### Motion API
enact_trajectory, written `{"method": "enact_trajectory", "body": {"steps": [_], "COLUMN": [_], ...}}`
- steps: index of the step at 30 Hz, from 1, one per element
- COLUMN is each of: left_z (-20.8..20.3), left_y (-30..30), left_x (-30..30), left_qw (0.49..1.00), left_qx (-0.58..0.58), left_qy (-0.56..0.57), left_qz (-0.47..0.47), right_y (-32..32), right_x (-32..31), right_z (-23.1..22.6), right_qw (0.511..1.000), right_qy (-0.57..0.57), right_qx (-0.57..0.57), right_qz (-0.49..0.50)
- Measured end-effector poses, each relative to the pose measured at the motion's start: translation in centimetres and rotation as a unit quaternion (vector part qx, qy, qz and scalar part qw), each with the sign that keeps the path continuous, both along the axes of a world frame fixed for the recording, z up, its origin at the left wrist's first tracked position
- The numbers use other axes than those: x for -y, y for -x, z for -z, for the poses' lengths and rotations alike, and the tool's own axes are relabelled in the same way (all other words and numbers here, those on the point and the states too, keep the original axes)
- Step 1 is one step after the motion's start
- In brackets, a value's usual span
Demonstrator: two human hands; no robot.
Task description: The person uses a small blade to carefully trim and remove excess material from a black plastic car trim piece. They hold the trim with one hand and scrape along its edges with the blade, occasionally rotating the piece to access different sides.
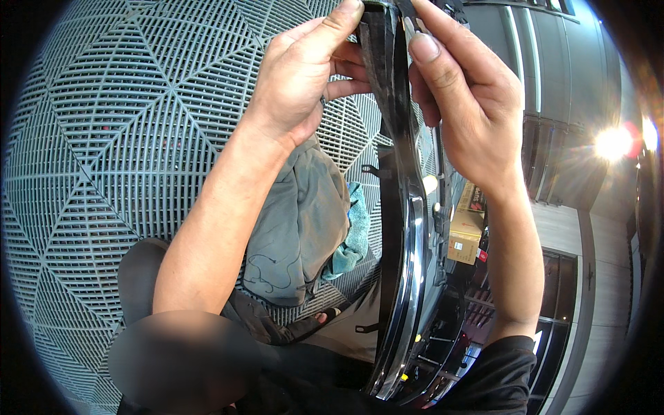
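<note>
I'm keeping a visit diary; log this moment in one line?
left hand: holding black strip; right hand: at its right edge; nearby: grey cloth, cardboard boxes

A teal cloth (354,238) lies on the grated floor (131,166). Cardboard boxes (465,232) sit toward the right; a lamp (613,144) shines farther right.

You wear a black sleeve (501,377) that ends near your right elbow, with the right forearm (515,263) bare below it. Your left forearm (214,214) is bare too, and your fingers (456,36) have short nails.
</note>
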State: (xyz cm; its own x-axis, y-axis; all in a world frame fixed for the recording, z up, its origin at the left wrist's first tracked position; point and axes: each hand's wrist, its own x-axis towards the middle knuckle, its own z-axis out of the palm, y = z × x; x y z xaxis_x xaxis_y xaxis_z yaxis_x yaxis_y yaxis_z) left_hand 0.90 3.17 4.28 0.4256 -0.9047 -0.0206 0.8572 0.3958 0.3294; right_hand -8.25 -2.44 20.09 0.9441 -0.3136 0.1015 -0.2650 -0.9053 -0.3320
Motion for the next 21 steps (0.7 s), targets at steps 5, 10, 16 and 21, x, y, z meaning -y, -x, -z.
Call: {"method": "enact_trajectory", "body": {"steps": [5, 10, 16, 21], "left_z": [0.2, 0.1, 0.0, 0.0], "left_y": [0.0, 0.0, -0.1, -0.1], "left_x": [0.2, 0.1, 0.0, -0.1], "left_qw": [1.0, 1.0, 1.0, 1.0], "left_qx": [-0.005, -0.007, 0.0, -0.003], "left_qy": [0.002, -0.001, -0.003, -0.007], "left_qz": [-0.001, 0.003, 0.0, 0.002], "right_y": [-0.4, 0.0, -0.2, -0.5], "right_x": [1.0, 0.7, 1.3, 1.6], "right_z": [1.0, 0.6, 0.1, -0.4], "right_qw": [0.997, 0.996, 0.996, 0.997], "right_qy": [-0.003, 0.041, 0.044, 0.017], "right_qx": [0.027, 0.025, -0.008, -0.025], "right_qz": [-0.077, -0.072, -0.083, -0.071]}}
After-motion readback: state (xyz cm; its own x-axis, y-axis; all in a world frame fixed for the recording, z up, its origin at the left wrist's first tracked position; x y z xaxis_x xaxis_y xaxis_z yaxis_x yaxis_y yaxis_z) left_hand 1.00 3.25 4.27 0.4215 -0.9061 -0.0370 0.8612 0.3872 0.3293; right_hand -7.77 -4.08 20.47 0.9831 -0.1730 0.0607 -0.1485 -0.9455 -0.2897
